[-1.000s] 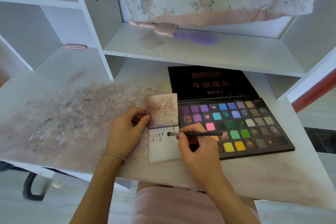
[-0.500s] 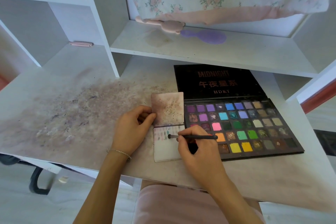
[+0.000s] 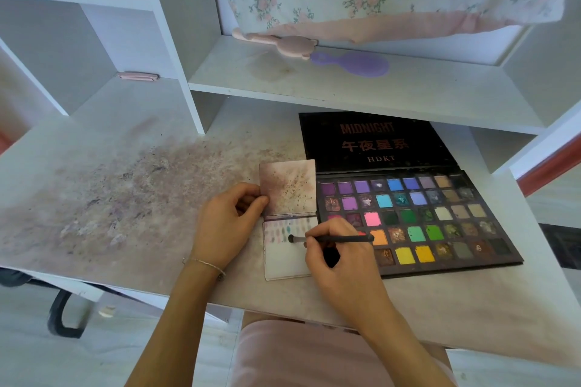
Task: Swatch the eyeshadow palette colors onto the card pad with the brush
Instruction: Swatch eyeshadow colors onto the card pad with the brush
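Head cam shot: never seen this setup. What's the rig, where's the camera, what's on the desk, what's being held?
There is no machine here: a person works with two bare hands, and one wide-angle camera worn on the head looks forward and down at them. On the stained white desk lies an open black eyeshadow palette with many coloured pans, its lid folded back. Beside it, on its left, lies a small white card pad with a row of faint colour swatches, its stained top sheet flipped up. The left hand pinches that sheet's edge. The right hand grips a thin black brush, its tip on the pad. On the shelf above lie a pink brush and a purple hairbrush.
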{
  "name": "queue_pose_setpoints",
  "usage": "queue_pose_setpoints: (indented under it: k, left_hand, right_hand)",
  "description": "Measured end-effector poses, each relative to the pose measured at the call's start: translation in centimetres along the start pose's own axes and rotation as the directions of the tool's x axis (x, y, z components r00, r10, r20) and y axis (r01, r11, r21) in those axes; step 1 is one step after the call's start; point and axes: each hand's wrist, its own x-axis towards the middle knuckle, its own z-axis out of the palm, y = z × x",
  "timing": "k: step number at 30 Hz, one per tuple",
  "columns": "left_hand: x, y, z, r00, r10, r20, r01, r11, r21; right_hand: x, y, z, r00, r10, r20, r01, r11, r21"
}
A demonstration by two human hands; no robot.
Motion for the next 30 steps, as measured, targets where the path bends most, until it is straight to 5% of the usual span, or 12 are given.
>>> queue_pose_setpoints:
  k: [23,30]
  left_hand:
    - [0.04,-0.12,0.03,1.0,0.0,0.006,0.001,1.0,-0.01]
    - [0.03,-0.06,-0.03,1.0,-0.007,0.007,0.007,1.0,-0.007]
  right_hand:
    - [0.09,0.08,0.01,1.0,0.002,0.016,-0.001,0.999,-0.033]
    - [-0.25,-0.1,-0.41,0.995,-0.048,-0.082,0.056,0.993,0.103]
